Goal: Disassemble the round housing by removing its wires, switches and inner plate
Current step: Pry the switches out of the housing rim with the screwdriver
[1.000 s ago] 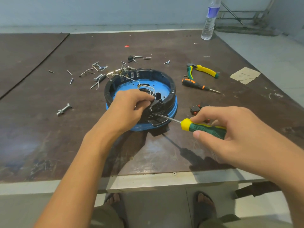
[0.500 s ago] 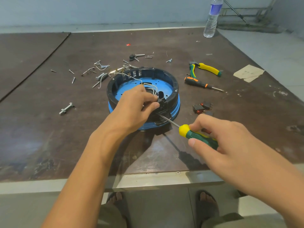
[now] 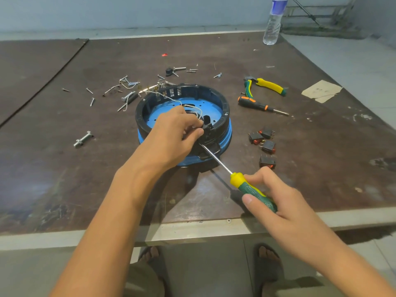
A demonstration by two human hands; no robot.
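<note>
The round housing point(image 3: 222, 108), a black ring on a blue base, sits mid-table with its blue inner plate point(image 3: 205, 108) showing inside. White wires point(image 3: 171, 101) run from its back rim to a black switch point(image 3: 207, 123) at the near rim. My left hand point(image 3: 173, 133) reaches into the housing and pinches that switch and its wires. My right hand point(image 3: 278, 202) grips a green-and-yellow screwdriver point(image 3: 250, 188). Its shaft points up-left and its tip meets the housing's near rim just under my left fingers.
Several removed switches point(image 3: 264, 142) lie right of the housing. Pliers point(image 3: 265, 84) and a small orange-black screwdriver point(image 3: 257, 105) lie farther back right. Loose screws and wire bits point(image 3: 128, 86) are scattered behind left, a bolt point(image 3: 82, 139) at left, a water bottle point(image 3: 274, 22) at the far edge.
My right hand has swung the screwdriver handle down toward the table's near edge, so the shaft now angles more steeply. The left hand keeps its hold at the near rim.
</note>
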